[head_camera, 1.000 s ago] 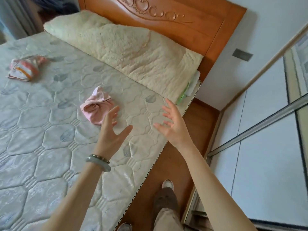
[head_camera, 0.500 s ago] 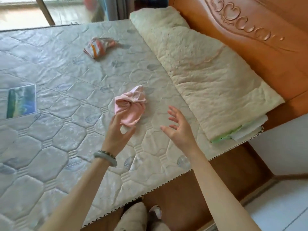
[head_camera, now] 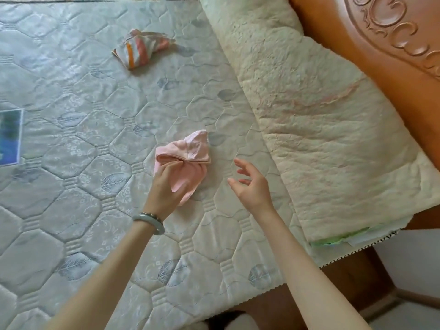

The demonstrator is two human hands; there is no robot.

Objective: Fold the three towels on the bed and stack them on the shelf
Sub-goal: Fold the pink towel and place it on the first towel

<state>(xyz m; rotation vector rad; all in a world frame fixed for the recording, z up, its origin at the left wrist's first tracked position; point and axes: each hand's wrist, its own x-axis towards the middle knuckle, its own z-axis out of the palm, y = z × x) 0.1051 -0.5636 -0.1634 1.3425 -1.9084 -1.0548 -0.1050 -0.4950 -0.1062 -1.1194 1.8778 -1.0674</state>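
Observation:
A crumpled pink towel [head_camera: 190,153] lies on the quilted mattress [head_camera: 78,129] near its right side. My left hand [head_camera: 166,186], with a green bangle on the wrist, rests on the towel's near end, fingers pinching the cloth. Just right of the towel my right hand [head_camera: 252,184] hovers above the mattress, fingers spread and holding nothing. A second crumpled towel [head_camera: 140,48], striped in orange, pink and white, lies farther back on the mattress. A third towel and the shelf are out of view.
A rolled cream blanket [head_camera: 309,110] lies along the carved wooden headboard [head_camera: 381,44] at the right. A blue-green label [head_camera: 9,136] is on the mattress at the left edge. The bed's wooden frame [head_camera: 345,277] and floor show at the bottom right.
The view has swung left and down over the bed. My left hand has reached forward onto the pink towel and closed on it. My right hand has moved closer beside it, still spread.

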